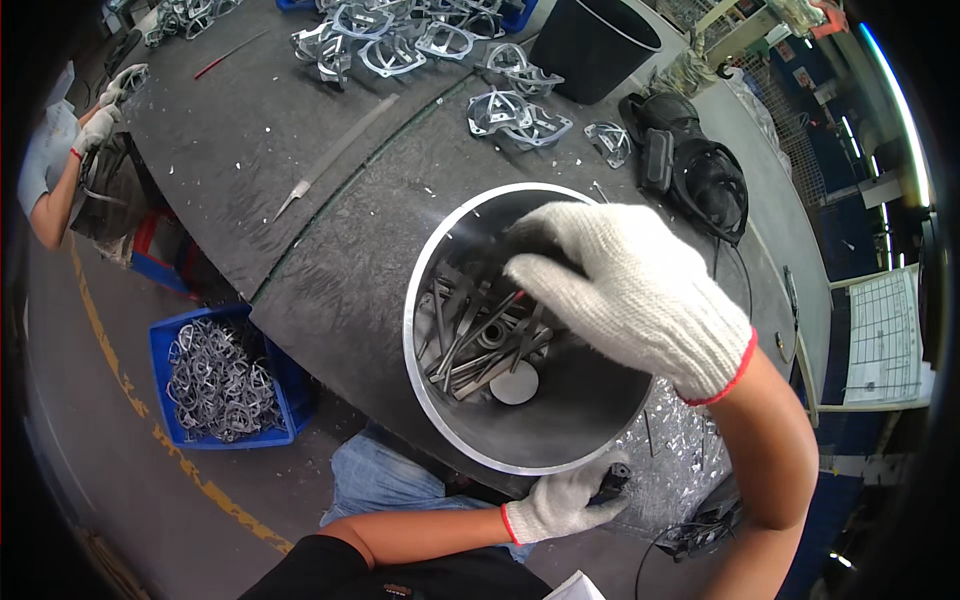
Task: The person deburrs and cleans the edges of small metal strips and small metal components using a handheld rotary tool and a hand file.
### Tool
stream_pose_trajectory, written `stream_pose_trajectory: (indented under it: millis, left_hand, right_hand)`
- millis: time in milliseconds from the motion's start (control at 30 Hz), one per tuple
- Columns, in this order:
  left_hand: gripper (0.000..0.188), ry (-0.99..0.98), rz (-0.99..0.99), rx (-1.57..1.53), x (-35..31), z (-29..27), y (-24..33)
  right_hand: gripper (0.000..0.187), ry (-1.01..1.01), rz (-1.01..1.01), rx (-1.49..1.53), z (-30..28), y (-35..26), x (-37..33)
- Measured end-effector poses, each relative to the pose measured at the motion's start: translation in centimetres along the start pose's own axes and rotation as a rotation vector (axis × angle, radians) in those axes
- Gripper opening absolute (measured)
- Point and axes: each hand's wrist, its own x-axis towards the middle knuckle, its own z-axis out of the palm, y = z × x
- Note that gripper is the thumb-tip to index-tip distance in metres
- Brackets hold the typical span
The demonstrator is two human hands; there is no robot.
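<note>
A large round bin (pixel 412 330) with a pale rim stands on the dark table. Long thin metal tools (pixel 470 345), which look like files and rods, lie in it beside a white disc (pixel 514 383) and a ring-shaped part (pixel 491 334). My right hand (pixel 630 290), in a white knit glove with a red cuff, reaches over the bin's right side. Its thumb stands apart from the fingers, and nothing shows between them; some fingertips are in shadow. Just outside the near rim, my gloved left hand (pixel 562 503) is closed around a black cylindrical object (pixel 611 482).
Metal frame parts (pixel 392 55) are heaped at the back, near a black bucket (pixel 595 45). A long flat file (pixel 345 150) lies across the table. Black headgear (pixel 690 160) sits at right. Floor left holds a blue crate (pixel 290 425) of parts. A co-worker's gloved hands (pixel 100 125) appear far left.
</note>
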Motion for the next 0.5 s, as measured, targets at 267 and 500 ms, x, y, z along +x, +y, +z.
stream_pose_trajectory:
  millis: [267, 500]
  left_hand:
    - [0.056, -0.053, 0.029, -0.04, -0.5, 0.5, -1.6]
    - [0.086, 0.014, 0.136, 0.159, -1.5, 1.4, -2.6]
  right_hand:
    - [0.016, -0.301, -0.133, -0.42, -0.1, -1.2, -0.7]
    - [0.015, -0.559, -0.134, -0.503, 4.1, -1.4, 0.9]
